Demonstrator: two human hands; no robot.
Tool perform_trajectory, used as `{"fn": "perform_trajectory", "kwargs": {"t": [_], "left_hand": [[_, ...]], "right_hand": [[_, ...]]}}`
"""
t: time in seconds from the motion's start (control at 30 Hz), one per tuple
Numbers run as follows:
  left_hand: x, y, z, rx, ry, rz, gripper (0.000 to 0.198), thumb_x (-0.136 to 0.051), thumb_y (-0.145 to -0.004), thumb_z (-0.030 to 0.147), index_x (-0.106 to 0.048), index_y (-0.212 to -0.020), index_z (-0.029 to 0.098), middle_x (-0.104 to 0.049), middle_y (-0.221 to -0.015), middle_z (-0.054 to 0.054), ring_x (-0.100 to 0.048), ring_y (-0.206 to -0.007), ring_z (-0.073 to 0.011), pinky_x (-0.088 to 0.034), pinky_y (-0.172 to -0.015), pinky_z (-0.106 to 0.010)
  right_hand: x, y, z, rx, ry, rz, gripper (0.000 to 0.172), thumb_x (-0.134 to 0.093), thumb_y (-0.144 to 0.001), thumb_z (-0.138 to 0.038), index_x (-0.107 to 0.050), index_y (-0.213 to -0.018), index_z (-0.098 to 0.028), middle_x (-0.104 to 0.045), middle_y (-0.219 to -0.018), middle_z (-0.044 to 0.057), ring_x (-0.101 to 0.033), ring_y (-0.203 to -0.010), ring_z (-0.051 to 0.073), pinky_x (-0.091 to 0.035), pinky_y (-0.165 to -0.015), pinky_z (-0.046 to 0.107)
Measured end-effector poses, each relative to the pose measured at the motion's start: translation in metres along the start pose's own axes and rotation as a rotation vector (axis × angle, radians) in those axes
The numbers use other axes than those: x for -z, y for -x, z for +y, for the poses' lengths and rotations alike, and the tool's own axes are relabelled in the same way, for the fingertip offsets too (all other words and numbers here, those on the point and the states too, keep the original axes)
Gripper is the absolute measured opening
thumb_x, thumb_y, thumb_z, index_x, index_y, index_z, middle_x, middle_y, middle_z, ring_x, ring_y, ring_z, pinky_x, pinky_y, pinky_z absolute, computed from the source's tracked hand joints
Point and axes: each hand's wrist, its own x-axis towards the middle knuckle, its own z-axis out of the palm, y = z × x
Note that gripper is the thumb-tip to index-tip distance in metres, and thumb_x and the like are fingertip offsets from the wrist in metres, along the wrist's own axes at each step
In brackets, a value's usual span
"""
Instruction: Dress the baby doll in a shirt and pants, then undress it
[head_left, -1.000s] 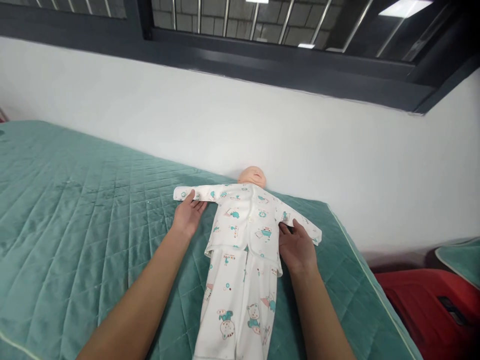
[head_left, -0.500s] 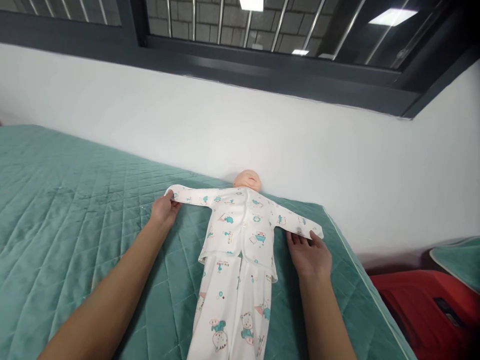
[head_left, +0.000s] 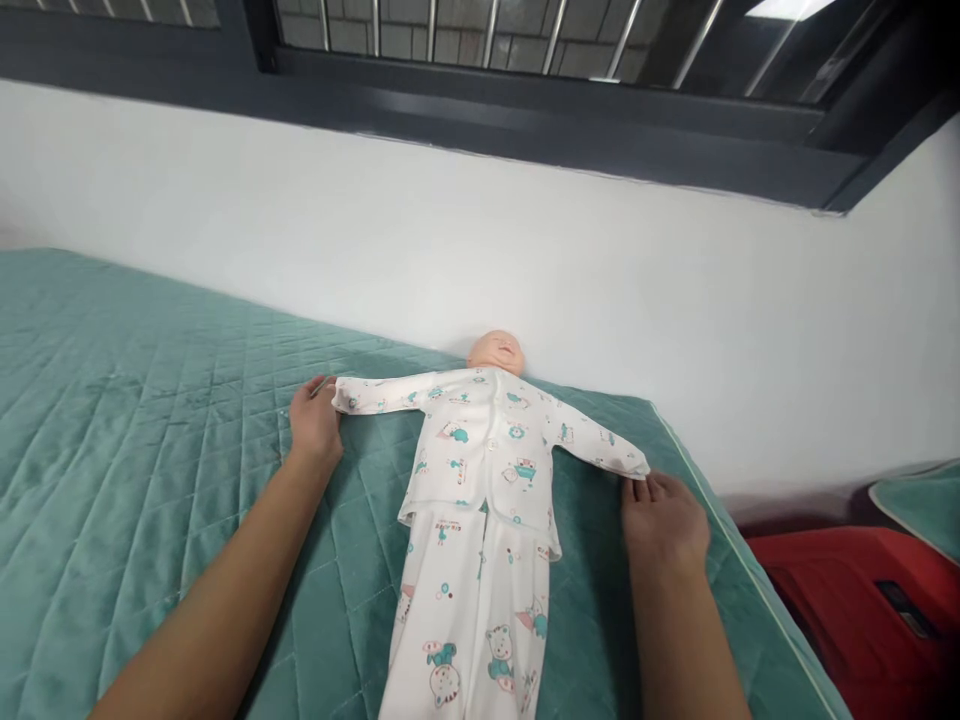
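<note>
A baby doll lies on its back with its head against the wall. It wears a white buttoned top and matching trousers, both printed with small animals. The long sleeves stretch out to both sides. At the end of the left-hand sleeve, my left hand pinches the cuff between thumb and fingers. My right hand has its fingers closed at the cuff of the other sleeve, with the fingertips partly hidden. No doll hands show beyond the cuffs.
A green quilted cover lies under the doll. Behind it rise a white wall and a dark window frame with metal bars beyond. A red plastic object stands beyond the right edge, near another green cloth.
Both hands have moved outward to the sleeve ends. The right hand has turned from palm-up under the sleeve to gripping the cuff. The view has tilted slightly downward.
</note>
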Motion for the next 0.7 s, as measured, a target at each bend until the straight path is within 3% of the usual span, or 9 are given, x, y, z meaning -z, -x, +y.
{"fn": "perform_trajectory", "kwargs": {"t": [0.1, 0.2, 0.27, 0.37, 0.5, 0.57, 0.7], "left_hand": [[0.001, 0.004, -0.002, -0.259, -0.291, -0.028, 0.038, -0.054, -0.084, 0.008, -0.059, -0.121, 0.014, -0.059, -0.135, -0.011, -0.053, -0.127, -0.0221, -0.035, -0.116, -0.041], [0.002, 0.011, -0.009, -0.652, -0.716, -0.267, 0.034, -0.047, -0.093, 0.024, -0.060, -0.123, 0.015, -0.055, -0.142, -0.011, -0.042, -0.139, -0.0238, -0.028, -0.119, -0.043], [0.003, 0.015, -0.015, -0.793, -0.943, -0.437, 0.038, -0.041, -0.097, 0.032, -0.060, -0.125, 0.015, -0.051, -0.146, -0.012, -0.036, -0.143, -0.0257, -0.026, -0.119, -0.047], [0.005, 0.017, -0.021, -0.801, -1.241, -0.527, 0.045, -0.034, -0.100, 0.038, -0.054, -0.134, 0.016, -0.048, -0.149, -0.013, -0.035, -0.143, -0.0283, -0.026, -0.117, -0.052], [0.011, 0.020, -0.017, -0.722, -1.406, -0.456, 0.049, -0.030, -0.100, 0.040, -0.050, -0.139, 0.016, -0.046, -0.149, -0.015, -0.038, -0.141, -0.0318, -0.030, -0.113, -0.055], [0.015, 0.028, -0.013, -0.713, -1.438, -0.413, 0.050, -0.032, -0.100, 0.040, -0.049, -0.139, 0.016, -0.043, -0.151, -0.016, -0.038, -0.140, -0.0343, -0.031, -0.112, -0.057], [0.033, 0.059, -0.006, -0.796, -1.422, -0.372, 0.048, -0.034, -0.099, 0.039, -0.049, -0.138, 0.015, -0.043, -0.151, -0.016, -0.037, -0.140, -0.0355, -0.027, -0.112, -0.063]], "right_hand": [[-0.005, 0.006, 0.005, 0.211, 0.086, 0.074, 0.040, -0.058, -0.071, -0.016, -0.056, -0.110, -0.022, -0.061, -0.121, 0.003, -0.058, -0.117, 0.016, -0.045, -0.107, 0.034], [-0.016, 0.016, 0.017, 0.414, 0.303, -0.012, 0.062, -0.067, -0.071, -0.026, -0.050, -0.130, -0.019, -0.051, -0.142, 0.007, -0.047, -0.133, 0.020, -0.032, -0.116, 0.039], [-0.021, 0.019, 0.025, 0.451, 0.530, -0.126, 0.066, -0.065, -0.074, -0.034, -0.049, -0.136, -0.018, -0.048, -0.146, 0.010, -0.045, -0.134, 0.025, -0.032, -0.116, 0.043], [-0.024, 0.017, 0.032, 0.407, 0.771, -0.196, 0.067, -0.062, -0.077, -0.038, -0.049, -0.140, -0.017, -0.049, -0.145, 0.013, -0.048, -0.131, 0.030, -0.033, -0.114, 0.047], [-0.023, 0.023, 0.031, 0.482, 0.823, -0.167, 0.066, -0.058, -0.078, -0.034, -0.048, -0.141, -0.016, -0.047, -0.148, 0.013, -0.044, -0.136, 0.030, -0.030, -0.116, 0.045], [-0.022, 0.038, 0.031, 0.546, 0.788, -0.198, 0.065, -0.057, -0.080, -0.034, -0.048, -0.141, -0.015, -0.047, -0.148, 0.013, -0.042, -0.137, 0.028, -0.029, -0.117, 0.044], [-0.007, 0.087, 0.041, 0.589, 0.726, -0.383, 0.062, -0.056, -0.083, -0.038, -0.047, -0.141, -0.017, -0.046, -0.149, 0.011, -0.040, -0.139, 0.025, -0.030, -0.117, 0.043]]}}
